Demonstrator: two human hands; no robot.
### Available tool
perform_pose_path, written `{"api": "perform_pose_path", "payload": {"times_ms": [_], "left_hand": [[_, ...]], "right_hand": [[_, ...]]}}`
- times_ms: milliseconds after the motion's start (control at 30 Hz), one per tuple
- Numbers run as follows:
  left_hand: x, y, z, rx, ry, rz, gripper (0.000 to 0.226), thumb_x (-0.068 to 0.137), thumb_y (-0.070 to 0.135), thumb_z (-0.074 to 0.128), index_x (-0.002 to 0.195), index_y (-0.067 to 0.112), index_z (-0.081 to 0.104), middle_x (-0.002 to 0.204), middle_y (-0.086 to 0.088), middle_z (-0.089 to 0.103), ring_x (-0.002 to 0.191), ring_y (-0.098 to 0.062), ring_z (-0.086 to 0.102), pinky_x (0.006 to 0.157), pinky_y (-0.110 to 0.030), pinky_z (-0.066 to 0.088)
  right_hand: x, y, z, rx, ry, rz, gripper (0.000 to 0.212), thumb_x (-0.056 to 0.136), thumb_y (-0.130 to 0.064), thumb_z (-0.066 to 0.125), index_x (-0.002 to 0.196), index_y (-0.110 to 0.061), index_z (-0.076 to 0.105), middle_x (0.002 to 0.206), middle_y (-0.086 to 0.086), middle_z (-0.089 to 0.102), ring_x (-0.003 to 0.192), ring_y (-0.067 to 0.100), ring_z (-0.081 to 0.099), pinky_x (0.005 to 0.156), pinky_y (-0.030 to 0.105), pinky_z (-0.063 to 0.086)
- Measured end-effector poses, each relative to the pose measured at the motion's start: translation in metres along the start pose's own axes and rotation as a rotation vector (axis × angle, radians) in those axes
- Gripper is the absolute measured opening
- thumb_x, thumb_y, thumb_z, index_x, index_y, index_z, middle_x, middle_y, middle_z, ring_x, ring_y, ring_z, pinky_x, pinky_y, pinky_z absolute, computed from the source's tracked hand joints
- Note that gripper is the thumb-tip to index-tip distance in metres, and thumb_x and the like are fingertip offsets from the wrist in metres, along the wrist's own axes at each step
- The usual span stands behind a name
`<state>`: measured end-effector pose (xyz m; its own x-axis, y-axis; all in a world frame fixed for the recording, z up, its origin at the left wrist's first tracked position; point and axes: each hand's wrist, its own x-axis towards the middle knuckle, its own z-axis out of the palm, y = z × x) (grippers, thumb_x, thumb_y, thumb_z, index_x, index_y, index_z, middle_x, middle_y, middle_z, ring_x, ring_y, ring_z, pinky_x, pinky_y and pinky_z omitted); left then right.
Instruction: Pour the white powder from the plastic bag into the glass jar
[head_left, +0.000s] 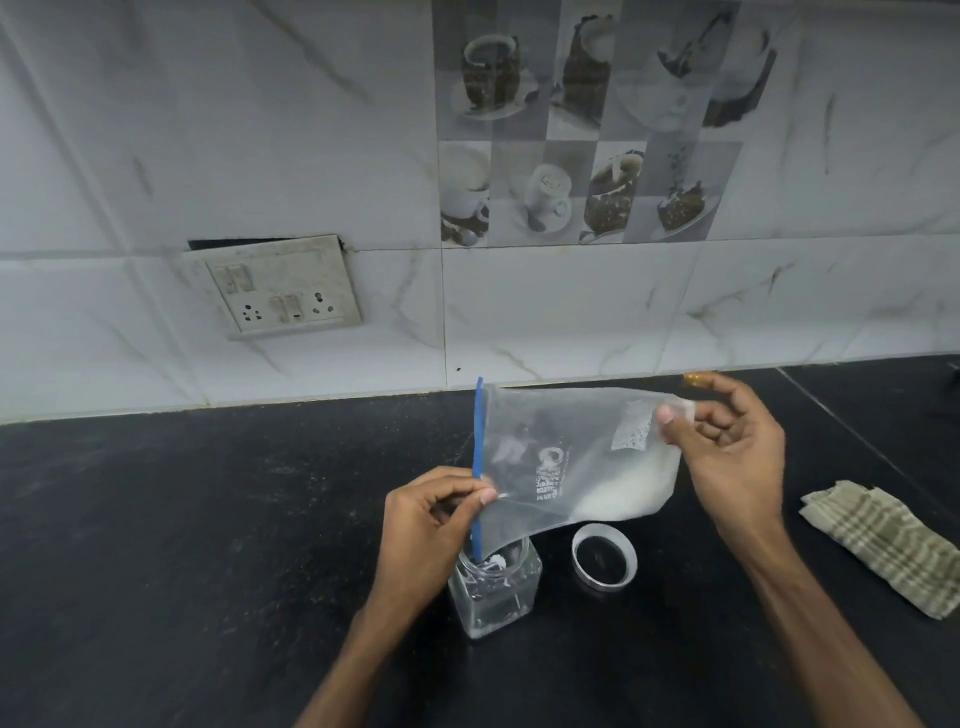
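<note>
Pinching plastic bag (571, 452) edges, left hand (431, 525) and right hand (727, 452) hold its corner inside glass jar (493, 592).

Both of your forearms are bare as far as they show: the left forearm (363, 660) and the right forearm (810, 618), long and lean, the right one with a faint ridge running along it. Your left grip (431, 525) and right grip (737, 457) are bare too, with short nails. One right fingertip bears an orange-brown stain (695, 380), blurred.
</note>
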<state>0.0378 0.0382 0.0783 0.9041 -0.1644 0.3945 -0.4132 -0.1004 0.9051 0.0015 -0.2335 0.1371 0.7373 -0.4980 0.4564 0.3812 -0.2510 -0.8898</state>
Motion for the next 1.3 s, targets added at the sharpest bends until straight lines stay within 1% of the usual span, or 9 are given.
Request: {"api": "perform_pose_path", "payload": {"times_ms": [100, 267, 433, 533, 667, 733, 867, 1033, 1300], "left_hand": [[-0.004, -0.006, 0.001, 0.015, 0.007, -0.001, 0.018, 0.08, 0.012, 0.079, 0.085, 0.03, 0.079, 0.091, 0.014, 0.077, 0.082, -0.004, 0.073, 0.073, -0.012, 0.057], [-0.01, -0.012, 0.002, 0.04, 0.003, -0.002, 0.021, 0.083, 0.006, 0.079, 0.086, 0.027, 0.079, 0.092, 0.015, 0.076, 0.08, -0.003, 0.073, 0.07, -0.011, 0.056], [-0.013, -0.018, 0.003, -0.008, 0.004, -0.073, 0.02, 0.084, 0.006, 0.077, 0.086, 0.026, 0.078, 0.089, 0.01, 0.079, 0.077, -0.004, 0.075, 0.069, -0.014, 0.058], [-0.014, -0.021, 0.002, -0.032, 0.023, -0.1, 0.023, 0.084, 0.006, 0.077, 0.088, 0.028, 0.078, 0.085, 0.009, 0.081, 0.077, -0.007, 0.077, 0.071, -0.016, 0.059], [-0.016, -0.022, 0.001, -0.046, 0.036, -0.105, 0.013, 0.081, 0.023, 0.077, 0.088, 0.034, 0.078, 0.084, 0.008, 0.08, 0.075, -0.01, 0.077, 0.07, -0.015, 0.059], [-0.015, -0.022, 0.0, -0.048, 0.012, -0.11, 0.015, 0.075, 0.028, 0.08, 0.089, 0.033, 0.078, 0.089, 0.008, 0.08, 0.075, -0.011, 0.077, 0.071, -0.016, 0.059], [-0.013, -0.022, -0.001, -0.023, -0.05, -0.065, 0.016, 0.073, 0.024, 0.082, 0.083, 0.036, 0.081, 0.089, 0.011, 0.078, 0.078, -0.005, 0.076, 0.074, -0.014, 0.058], [-0.012, -0.02, -0.004, 0.01, -0.064, -0.06, 0.019, 0.075, 0.019, 0.082, 0.078, 0.038, 0.082, 0.083, 0.013, 0.078, 0.076, -0.002, 0.075, 0.07, -0.01, 0.056], [-0.015, -0.021, -0.002, 0.046, -0.011, -0.059, 0.031, 0.078, 0.005, 0.085, 0.08, 0.036, 0.081, 0.082, 0.012, 0.078, 0.074, -0.003, 0.075, 0.068, -0.012, 0.056]], "right_hand": [[0.0, 0.001, -0.007, -0.024, -0.077, 0.05, 0.04, 0.074, 0.0, 0.085, 0.098, -0.029, 0.072, 0.089, -0.001, 0.077, 0.081, 0.01, 0.074, 0.075, 0.018, 0.058], [0.002, -0.002, -0.017, -0.093, -0.198, 0.051, 0.026, 0.084, -0.005, 0.076, 0.083, -0.03, 0.076, 0.085, -0.011, 0.077, 0.078, 0.0, 0.071, 0.071, 0.015, 0.056], [-0.002, -0.007, -0.02, -0.201, -0.347, 0.062, 0.007, 0.086, -0.039, 0.064, 0.093, -0.039, 0.064, 0.089, -0.012, 0.073, 0.083, 0.001, 0.068, 0.064, 0.027, 0.062], [-0.003, -0.006, -0.02, -0.222, -0.349, 0.029, 0.01, 0.088, -0.037, 0.065, 0.098, -0.037, 0.062, 0.09, -0.011, 0.075, 0.081, 0.005, 0.072, 0.07, 0.024, 0.061], [0.0, -0.002, -0.021, -0.261, -0.335, 0.057, 0.035, 0.077, -0.01, 0.084, 0.098, -0.033, 0.067, 0.096, -0.014, 0.078, 0.083, 0.006, 0.076, 0.072, 0.022, 0.061], [0.002, -0.002, -0.022, -0.274, -0.341, 0.059, 0.032, 0.078, -0.007, 0.083, 0.093, -0.033, 0.073, 0.092, -0.016, 0.078, 0.083, 0.005, 0.076, 0.074, 0.022, 0.061], [0.006, -0.007, -0.024, -0.305, -0.364, -0.002, 0.03, 0.084, -0.007, 0.078, 0.087, -0.037, 0.077, 0.09, -0.016, 0.079, 0.084, 0.005, 0.076, 0.073, 0.018, 0.059], [0.007, -0.018, -0.024, -0.295, -0.384, -0.044, 0.02, 0.085, -0.023, 0.072, 0.093, -0.042, 0.076, 0.095, -0.015, 0.078, 0.088, 0.007, 0.075, 0.073, 0.027, 0.062], [0.003, -0.029, -0.018, -0.217, -0.331, -0.166, 0.021, 0.083, -0.038, 0.071, 0.101, -0.049, 0.075, 0.095, -0.021, 0.077, 0.086, 0.0, 0.073, 0.076, 0.013, 0.056]]}}
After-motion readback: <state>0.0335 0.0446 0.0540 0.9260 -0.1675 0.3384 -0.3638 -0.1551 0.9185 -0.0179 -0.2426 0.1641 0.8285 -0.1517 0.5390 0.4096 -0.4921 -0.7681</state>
